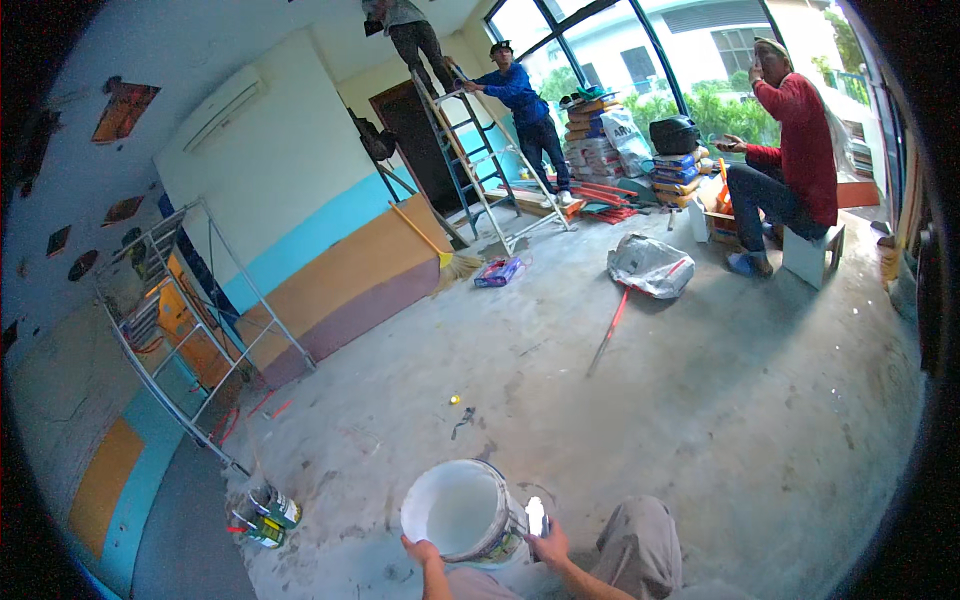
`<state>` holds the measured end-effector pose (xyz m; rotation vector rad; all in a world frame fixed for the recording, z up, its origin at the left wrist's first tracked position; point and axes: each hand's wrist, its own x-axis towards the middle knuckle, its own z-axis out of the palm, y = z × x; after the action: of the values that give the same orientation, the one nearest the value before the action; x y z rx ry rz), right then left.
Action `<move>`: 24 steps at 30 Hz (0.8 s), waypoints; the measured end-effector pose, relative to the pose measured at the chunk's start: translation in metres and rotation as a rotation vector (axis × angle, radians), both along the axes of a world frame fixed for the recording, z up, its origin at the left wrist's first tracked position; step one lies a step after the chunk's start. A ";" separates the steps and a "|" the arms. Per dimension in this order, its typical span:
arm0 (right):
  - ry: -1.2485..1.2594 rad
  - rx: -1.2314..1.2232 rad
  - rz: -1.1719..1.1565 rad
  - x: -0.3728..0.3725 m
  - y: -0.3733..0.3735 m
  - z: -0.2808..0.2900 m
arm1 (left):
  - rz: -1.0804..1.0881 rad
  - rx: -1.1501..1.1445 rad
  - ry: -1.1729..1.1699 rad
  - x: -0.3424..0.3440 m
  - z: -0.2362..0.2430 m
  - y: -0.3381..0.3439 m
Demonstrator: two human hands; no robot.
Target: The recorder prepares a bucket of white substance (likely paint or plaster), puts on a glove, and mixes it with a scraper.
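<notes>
While a metal scaffold point(163, 398) stands at nine o'clock, two tins point(280, 508) sit between seven and eight. At six o'clock, the wearer's left hand point(424, 553) curves against the near-left side of a white bucket point(506, 532); whether it grips, I cannot tell. Just right of the bucket, the right hand point(549, 546) grips a phone point(536, 514). A crumpled silvery bag point(648, 268) lies toward three; a person in red point(808, 155) sits at two.

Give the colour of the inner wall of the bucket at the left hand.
White; the bucket's inner wall shows best in the head view.
</notes>
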<state>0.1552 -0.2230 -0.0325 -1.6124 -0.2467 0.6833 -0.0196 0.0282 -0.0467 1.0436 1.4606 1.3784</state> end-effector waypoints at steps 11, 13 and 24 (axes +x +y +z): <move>0.095 -0.076 -0.091 0.006 -0.001 -0.051 | -0.006 -0.034 -0.017 0.016 0.033 -0.023; 0.061 -0.107 -0.085 0.005 0.000 -0.052 | 0.002 -0.022 0.055 0.014 0.028 -0.018; 0.058 -0.078 -0.058 0.008 0.007 -0.072 | -0.016 -0.062 0.129 0.005 0.002 0.002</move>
<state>0.1631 -0.2160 -0.1046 -1.6647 -0.1318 0.7011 -0.0148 0.0306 -0.0446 1.1194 1.5756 1.2665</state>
